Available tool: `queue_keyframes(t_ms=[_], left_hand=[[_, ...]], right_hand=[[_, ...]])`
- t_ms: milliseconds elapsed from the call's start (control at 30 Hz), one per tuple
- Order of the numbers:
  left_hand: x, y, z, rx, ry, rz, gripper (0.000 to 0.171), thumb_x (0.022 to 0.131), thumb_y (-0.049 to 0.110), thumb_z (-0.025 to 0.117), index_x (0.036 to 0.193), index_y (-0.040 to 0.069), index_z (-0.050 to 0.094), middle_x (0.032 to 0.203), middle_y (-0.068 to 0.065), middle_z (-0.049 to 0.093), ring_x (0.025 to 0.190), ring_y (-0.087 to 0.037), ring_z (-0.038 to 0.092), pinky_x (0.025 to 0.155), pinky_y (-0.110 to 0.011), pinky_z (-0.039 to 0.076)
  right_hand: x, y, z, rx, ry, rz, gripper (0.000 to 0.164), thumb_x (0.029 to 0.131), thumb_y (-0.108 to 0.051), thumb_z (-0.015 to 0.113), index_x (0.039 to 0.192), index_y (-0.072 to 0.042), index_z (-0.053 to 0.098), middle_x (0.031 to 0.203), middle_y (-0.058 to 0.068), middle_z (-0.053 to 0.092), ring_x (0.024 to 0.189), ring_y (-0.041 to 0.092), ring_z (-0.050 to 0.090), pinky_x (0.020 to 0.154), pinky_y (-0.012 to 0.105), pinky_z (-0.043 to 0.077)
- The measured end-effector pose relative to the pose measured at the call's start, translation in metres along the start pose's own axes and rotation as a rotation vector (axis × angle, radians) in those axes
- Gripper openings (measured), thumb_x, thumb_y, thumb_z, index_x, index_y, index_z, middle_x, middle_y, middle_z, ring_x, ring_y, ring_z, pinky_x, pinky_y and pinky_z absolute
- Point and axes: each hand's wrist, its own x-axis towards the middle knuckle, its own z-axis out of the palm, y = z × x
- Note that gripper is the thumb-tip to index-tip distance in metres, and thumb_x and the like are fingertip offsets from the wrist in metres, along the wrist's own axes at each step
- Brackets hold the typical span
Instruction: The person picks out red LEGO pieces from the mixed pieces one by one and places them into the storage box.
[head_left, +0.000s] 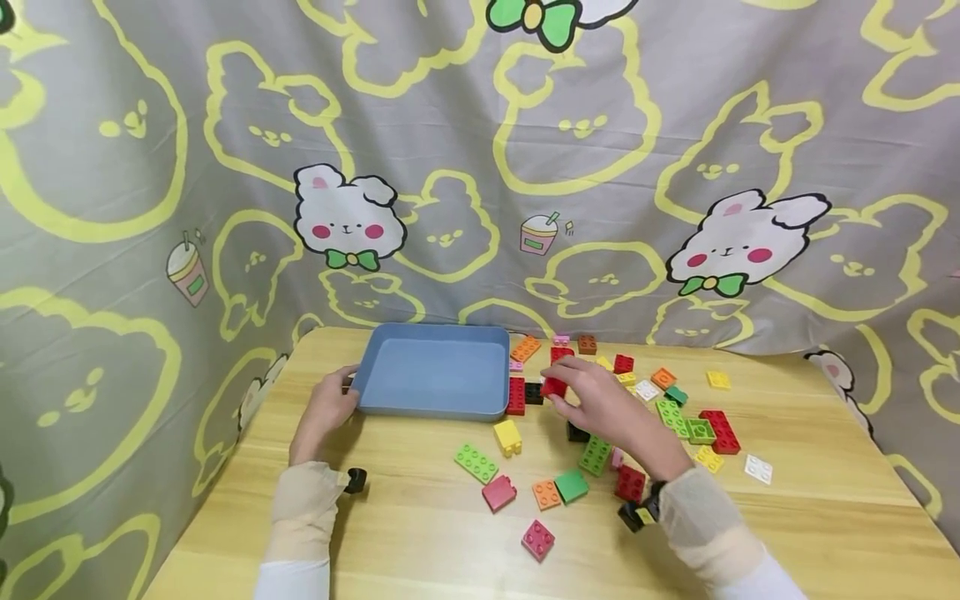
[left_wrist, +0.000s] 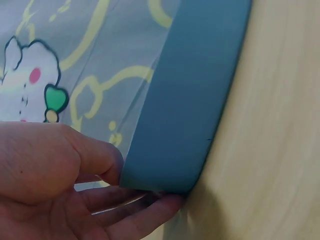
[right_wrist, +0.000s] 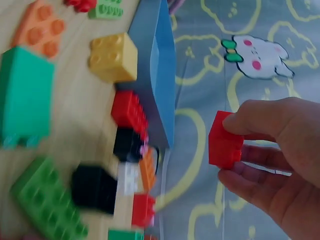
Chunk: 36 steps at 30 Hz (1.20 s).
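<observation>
A shallow blue tray (head_left: 431, 412) stands toward the back of the wooden table, with nothing in it. My left hand (head_left: 327, 406) grips its left wall; in the left wrist view the thumb lies at the tray's rim (left_wrist: 185, 100) and the other fingers reach beneath its edge. Right of the tray, my right hand (head_left: 600, 397) pinches a red building brick (right_wrist: 224, 140) between thumb and fingers. That brick is lifted above the table in the right wrist view. Below it lie a red brick (head_left: 516, 396) and a black brick (head_left: 533, 393), close beside the tray.
Loose bricks in several colours spread over the table's right half. In front of the tray lie a yellow brick (head_left: 507, 437), a lime green brick (head_left: 476, 463) and a dark pink brick (head_left: 537, 540). A patterned curtain (head_left: 465, 167) hangs behind the table and at its sides.
</observation>
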Motion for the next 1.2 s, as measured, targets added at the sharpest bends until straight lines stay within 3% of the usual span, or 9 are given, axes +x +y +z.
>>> queue_keyframes(t_ms=[233, 633, 933, 1200], left_hand=[[-0.001, 0.003, 0.001, 0.028, 0.008, -0.01, 0.052, 0.091, -0.003, 0.042, 0.143, -0.009, 0.04, 0.122, -0.034, 0.054, 0.108, -0.041, 0.055, 0.085, -0.05, 0.048], [0.001, 0.008, 0.0, 0.0, -0.001, 0.021, 0.051, 0.091, -0.003, 0.043, 0.141, -0.011, 0.04, 0.12, -0.034, 0.056, 0.107, -0.04, 0.056, 0.086, -0.05, 0.049], [0.002, 0.007, 0.0, 0.027, -0.016, 0.021, 0.053, 0.091, -0.004, 0.042, 0.143, -0.011, 0.038, 0.12, -0.034, 0.055, 0.107, -0.04, 0.056, 0.086, -0.05, 0.048], [0.001, 0.005, 0.001, 0.036, -0.02, -0.005, 0.052, 0.092, -0.004, 0.042, 0.143, -0.01, 0.038, 0.121, -0.034, 0.055, 0.108, -0.04, 0.055, 0.089, -0.052, 0.046]], right_hand=[[0.049, -0.011, 0.02, 0.069, 0.015, -0.139, 0.027, 0.085, -0.011, 0.074, 0.11, -0.005, 0.069, 0.103, 0.005, 0.065, 0.085, 0.014, 0.061, 0.071, 0.028, 0.055], [0.104, -0.028, 0.05, 0.074, -0.08, -0.129, 0.031, 0.086, -0.011, 0.074, 0.115, -0.003, 0.068, 0.105, 0.006, 0.067, 0.089, 0.014, 0.06, 0.077, 0.026, 0.054], [0.13, -0.04, 0.087, 0.06, -0.181, -0.126, 0.022, 0.086, -0.012, 0.073, 0.107, -0.005, 0.073, 0.101, 0.003, 0.069, 0.086, 0.012, 0.06, 0.073, 0.024, 0.053], [0.137, -0.049, 0.108, 0.019, -0.296, -0.078, 0.028, 0.085, -0.013, 0.075, 0.112, -0.006, 0.072, 0.106, 0.004, 0.069, 0.092, 0.013, 0.061, 0.081, 0.026, 0.053]])
